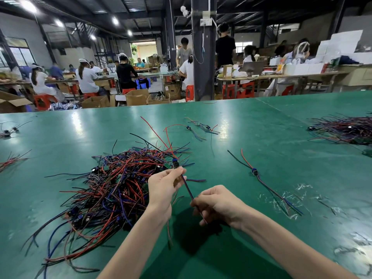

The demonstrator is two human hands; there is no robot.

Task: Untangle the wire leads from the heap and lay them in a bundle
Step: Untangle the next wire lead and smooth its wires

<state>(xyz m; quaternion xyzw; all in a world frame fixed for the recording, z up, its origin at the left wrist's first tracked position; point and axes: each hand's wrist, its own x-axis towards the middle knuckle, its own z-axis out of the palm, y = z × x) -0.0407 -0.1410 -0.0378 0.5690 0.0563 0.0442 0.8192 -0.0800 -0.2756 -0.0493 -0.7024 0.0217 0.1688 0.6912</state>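
Nearest, two bare hands work just right of the heap (pixel 120 188) of red, black and blue wire leads on the green table (pixel 261 121). At the heap's right edge, the left hand (pixel 163 188) pinches one held lead (pixel 186 186) just under its small dark module. The right hand (pixel 219 204), fingers curled, pinches the same wire lower down, so it runs straight between them, off the table. Its red tails rise over the heap. Left of the heap lies a small bunch (pixel 10 161). Beyond the heap sit a few loose leads (pixel 199 127). Right of the heap a lone lead (pixel 254 172) lies flat, and well right a second pile (pixel 346 129).
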